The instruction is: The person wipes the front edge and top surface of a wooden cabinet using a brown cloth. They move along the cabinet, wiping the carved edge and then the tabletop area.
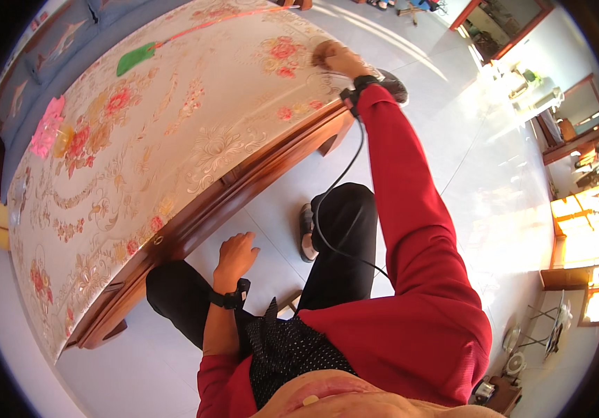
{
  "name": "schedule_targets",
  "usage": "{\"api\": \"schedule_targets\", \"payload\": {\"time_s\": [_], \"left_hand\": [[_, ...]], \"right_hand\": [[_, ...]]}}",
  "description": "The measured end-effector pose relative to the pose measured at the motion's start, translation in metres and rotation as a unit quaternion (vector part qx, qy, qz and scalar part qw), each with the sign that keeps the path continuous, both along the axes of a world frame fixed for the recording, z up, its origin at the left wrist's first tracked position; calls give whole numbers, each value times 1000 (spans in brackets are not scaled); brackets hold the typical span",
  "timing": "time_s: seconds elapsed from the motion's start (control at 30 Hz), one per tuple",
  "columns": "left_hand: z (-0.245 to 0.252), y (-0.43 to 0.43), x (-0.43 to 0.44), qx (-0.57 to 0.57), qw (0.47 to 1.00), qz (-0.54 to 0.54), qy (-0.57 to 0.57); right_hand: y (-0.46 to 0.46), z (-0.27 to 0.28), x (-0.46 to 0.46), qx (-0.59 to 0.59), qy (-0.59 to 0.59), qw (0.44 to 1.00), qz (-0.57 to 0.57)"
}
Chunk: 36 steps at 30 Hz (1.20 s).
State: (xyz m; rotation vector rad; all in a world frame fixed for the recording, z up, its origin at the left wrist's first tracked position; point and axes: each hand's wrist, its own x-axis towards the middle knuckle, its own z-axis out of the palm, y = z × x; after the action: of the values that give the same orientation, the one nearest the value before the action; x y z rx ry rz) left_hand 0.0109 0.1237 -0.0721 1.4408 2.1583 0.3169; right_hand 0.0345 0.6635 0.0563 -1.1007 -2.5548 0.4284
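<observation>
My right hand (345, 60) is at the far right corner of a table (174, 157) with a flowered cover. Its fingers are closed on a blurred brown item (323, 54) that lies against the cover; its kind cannot be told. Just beyond that wrist is a dark, shoe-like item (394, 88), partly hidden by the sleeve. My left hand (236, 256) hangs in the gap between my left knee and the table's wooden edge, touching neither, fingers loosely bent and nothing in it. Both wrists wear black bands; a black cable runs down from the right one.
A green fly swatter (137, 58) with a red handle lies on the table's far side. Pink crumpled material (48, 127) and a yellowish item (64, 141) lie at its left. A blue patterned sofa (59, 47) stands behind. At the lower right is a folding rack (545, 324).
</observation>
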Motion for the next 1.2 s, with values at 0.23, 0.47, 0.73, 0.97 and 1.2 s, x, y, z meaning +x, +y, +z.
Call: {"api": "schedule_targets", "payload": {"time_s": [0.23, 0.47, 0.73, 0.97, 1.2], "left_hand": [[-16, -9, -1, 31, 999, -10, -11], [-23, -8, -14, 11, 1000, 20, -11], [-28, -19, -18, 42, 999, 9, 16], [-19, -29, -17, 40, 999, 3, 27], [-15, -46, -12, 103, 991, 49, 64]], "right_hand": [[-144, 10, -106, 23, 69, 967, 244], [-266, -4, -121, 32, 174, 879, 443], [-152, -13, -7, 14, 135, 950, 282], [12, -10, 77, -113, 108, 969, 192], [88, -32, 61, -71, 27, 989, 123]]}}
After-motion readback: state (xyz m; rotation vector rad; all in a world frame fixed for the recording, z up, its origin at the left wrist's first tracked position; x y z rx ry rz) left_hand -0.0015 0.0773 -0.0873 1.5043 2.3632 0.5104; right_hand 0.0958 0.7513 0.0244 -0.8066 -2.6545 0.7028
